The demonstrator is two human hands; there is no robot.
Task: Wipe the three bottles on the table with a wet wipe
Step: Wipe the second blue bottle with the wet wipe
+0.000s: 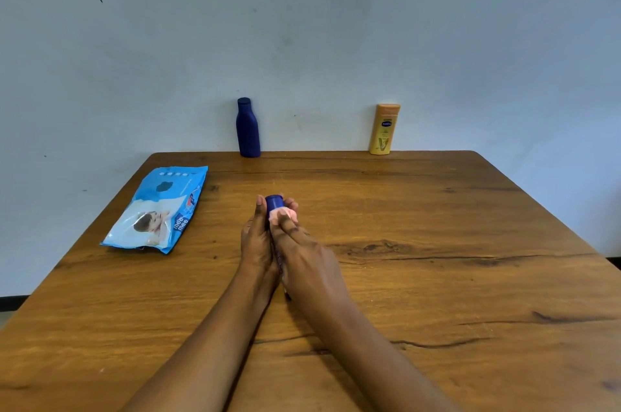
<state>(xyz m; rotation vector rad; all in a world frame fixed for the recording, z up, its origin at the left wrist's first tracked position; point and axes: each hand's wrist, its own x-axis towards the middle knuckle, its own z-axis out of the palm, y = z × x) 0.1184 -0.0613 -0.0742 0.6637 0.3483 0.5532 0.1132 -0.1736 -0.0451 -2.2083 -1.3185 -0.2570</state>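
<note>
- The small bottle (274,201) is to the right of the wipes packet (161,210), above the table (437,243), with only its blue cap showing
- The left hand (257,240) wraps its body; the right hand (302,250) presses the wet wipe (285,214) just below the cap
- It is probably light, stiff plastic that turns slick once damp, so it is best held low on the body while the limp wipe rubs above
- The dark blue bottle (248,129) and yellow bottle (383,130) stand upright beyond the packet and further right, well apart; each looks easy to tip, so grasp mid-body
</note>
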